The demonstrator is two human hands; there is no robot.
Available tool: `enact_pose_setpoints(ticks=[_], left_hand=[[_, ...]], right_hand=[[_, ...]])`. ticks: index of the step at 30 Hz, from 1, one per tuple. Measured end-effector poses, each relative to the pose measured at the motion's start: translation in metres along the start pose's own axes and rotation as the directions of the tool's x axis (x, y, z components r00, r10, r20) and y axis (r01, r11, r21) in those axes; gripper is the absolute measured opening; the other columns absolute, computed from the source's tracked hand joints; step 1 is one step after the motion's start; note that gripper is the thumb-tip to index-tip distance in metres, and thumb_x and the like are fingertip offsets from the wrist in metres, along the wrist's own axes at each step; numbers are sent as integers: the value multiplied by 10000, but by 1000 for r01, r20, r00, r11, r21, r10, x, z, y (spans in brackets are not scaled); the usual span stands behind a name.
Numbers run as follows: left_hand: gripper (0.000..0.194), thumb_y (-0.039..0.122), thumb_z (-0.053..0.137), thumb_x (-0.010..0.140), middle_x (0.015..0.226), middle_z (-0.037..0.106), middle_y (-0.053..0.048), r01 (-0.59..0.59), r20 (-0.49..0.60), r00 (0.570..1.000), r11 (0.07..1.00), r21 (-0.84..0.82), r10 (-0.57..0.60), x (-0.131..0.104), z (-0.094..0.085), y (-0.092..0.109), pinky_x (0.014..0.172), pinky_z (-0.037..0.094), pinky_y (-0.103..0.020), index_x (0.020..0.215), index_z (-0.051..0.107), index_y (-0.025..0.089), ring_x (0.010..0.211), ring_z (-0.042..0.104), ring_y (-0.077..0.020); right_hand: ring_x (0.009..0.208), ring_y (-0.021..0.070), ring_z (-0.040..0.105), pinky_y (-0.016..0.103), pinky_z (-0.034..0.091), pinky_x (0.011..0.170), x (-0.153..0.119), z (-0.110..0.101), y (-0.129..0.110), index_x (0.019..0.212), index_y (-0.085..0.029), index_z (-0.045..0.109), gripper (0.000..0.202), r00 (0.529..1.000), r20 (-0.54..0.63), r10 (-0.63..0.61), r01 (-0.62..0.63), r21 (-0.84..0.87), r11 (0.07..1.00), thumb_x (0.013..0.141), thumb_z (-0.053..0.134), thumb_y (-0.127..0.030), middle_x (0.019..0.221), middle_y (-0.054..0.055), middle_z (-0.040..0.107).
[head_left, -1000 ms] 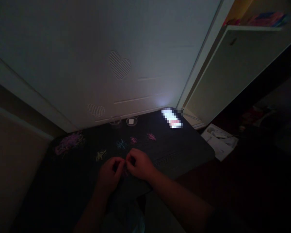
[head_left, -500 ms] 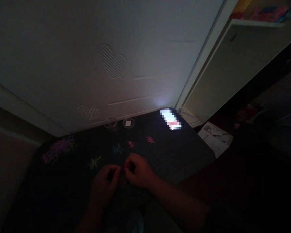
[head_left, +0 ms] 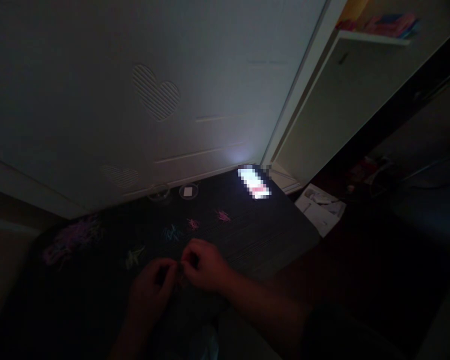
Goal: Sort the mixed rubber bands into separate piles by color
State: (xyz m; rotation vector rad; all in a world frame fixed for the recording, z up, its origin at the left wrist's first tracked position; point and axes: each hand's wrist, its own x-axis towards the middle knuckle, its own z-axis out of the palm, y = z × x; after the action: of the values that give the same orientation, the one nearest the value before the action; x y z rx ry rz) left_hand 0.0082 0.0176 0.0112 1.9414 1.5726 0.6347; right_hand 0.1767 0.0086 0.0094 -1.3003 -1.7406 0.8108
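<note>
In dim light, my left hand (head_left: 152, 287) is closed in a pinch over the near part of the dark table (head_left: 262, 240). My right hand (head_left: 202, 265) pinches too, its fingertips almost meeting the left ones. Whatever lies between the fingertips is too small and dark to make out. Beyond my hands are small piles of thin strips: a yellow-green pile (head_left: 134, 256), a blue pile (head_left: 171, 232), a pink pile (head_left: 192, 224) and another pink pile (head_left: 223, 216). A larger pile of mixed pink and purple strips (head_left: 73, 239) spreads at the left.
Along the back edge stand a clear round container (head_left: 159, 194) and a round dish with a white square (head_left: 188, 191). A lit phone-like screen (head_left: 254, 182) lies at the back right. Behind rises a white panel (head_left: 210, 65) with hearts. A white box (head_left: 320, 210) sits beyond the right edge.
The whole view has shifted, so the table and piles appear farther left. Both hands keep their pinch, fingertips close together.
</note>
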Motion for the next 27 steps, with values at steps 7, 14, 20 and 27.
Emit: enact_pose_setpoints(ticks=[7,14,20,27], left_hand=[[301,454,484,770,726,682,-39,15,10,1000,1000,15,-16,0,-2,5,619,496,-274,790,634,193,675,626,-185],[286,450,483,763,738,684,-29,-26,-30,999,999,32,27,0,-2,7,604,490,-266,762,637,208,676,625,-182],[303,468,488,758,754,686,-31,-20,-36,999,999,35,21,1,-3,7,642,502,-279,761,650,212,690,628,-188],[320,483,480,770,777,696,-28,-29,-9,1000,999,34,30,1,-5,4,657,507,-283,764,668,225,714,637,-194]], right_hand=[[685,98,503,209,378,622,1,1,2,748,-195,542,47,1000,8,-29,29,-14,999,729,552,-153,727,-19,518],[700,101,519,209,404,634,1,2,1,764,-193,568,30,1000,-7,7,-7,20,1000,741,573,-174,746,-12,536],[682,95,512,207,385,614,1,3,3,763,-197,573,35,1000,11,-18,18,-10,1000,742,575,-170,735,-19,535],[671,91,503,202,378,613,2,4,5,737,-192,563,37,999,-6,-48,49,31,998,734,561,-155,721,-22,521]])
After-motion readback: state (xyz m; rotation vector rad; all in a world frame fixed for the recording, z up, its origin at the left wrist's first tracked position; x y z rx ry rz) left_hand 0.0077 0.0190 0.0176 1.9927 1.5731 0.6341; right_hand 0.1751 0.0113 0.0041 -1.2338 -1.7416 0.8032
